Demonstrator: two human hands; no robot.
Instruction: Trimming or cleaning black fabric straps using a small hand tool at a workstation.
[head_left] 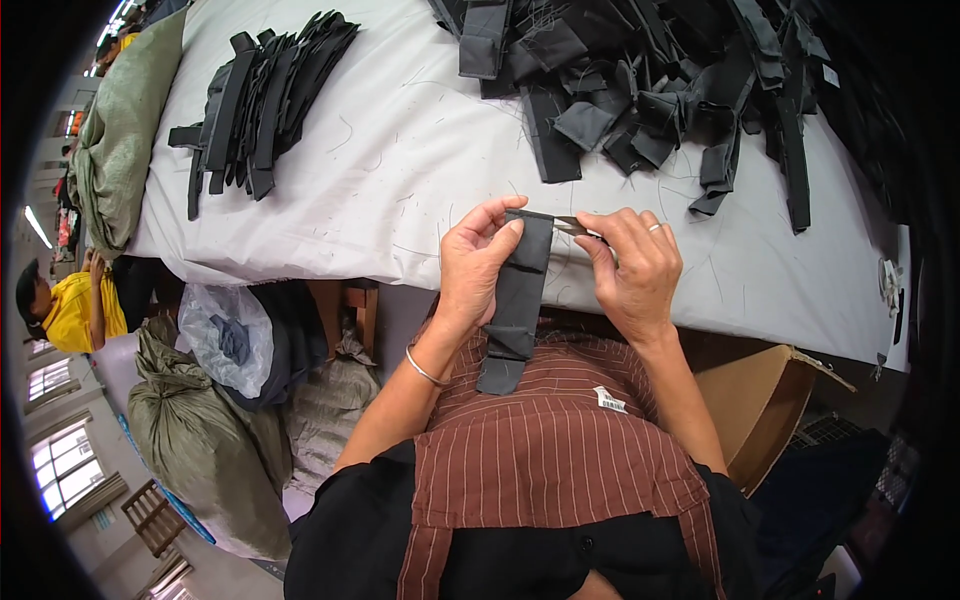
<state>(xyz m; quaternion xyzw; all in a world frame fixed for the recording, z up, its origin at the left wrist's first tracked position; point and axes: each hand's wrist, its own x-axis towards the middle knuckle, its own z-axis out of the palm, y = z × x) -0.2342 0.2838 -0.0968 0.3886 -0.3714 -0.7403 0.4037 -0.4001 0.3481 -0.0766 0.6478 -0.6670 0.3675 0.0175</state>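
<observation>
My left hand pinches a dark grey fabric strip near its top end, thumb in front. The strip hangs down over my apron, with folded, stitched bands across it. In my right hand is a small pair of metal thread snips, its handle mostly hidden by the fingers. The blade tips are at the strip's upper right corner. Whether they touch the cloth or a thread, I cannot tell.
On the white-covered table lie a neat row of black fabric strips at left and a loose heap at right. A cardboard box and several sacks flank me. A person in yellow is far left.
</observation>
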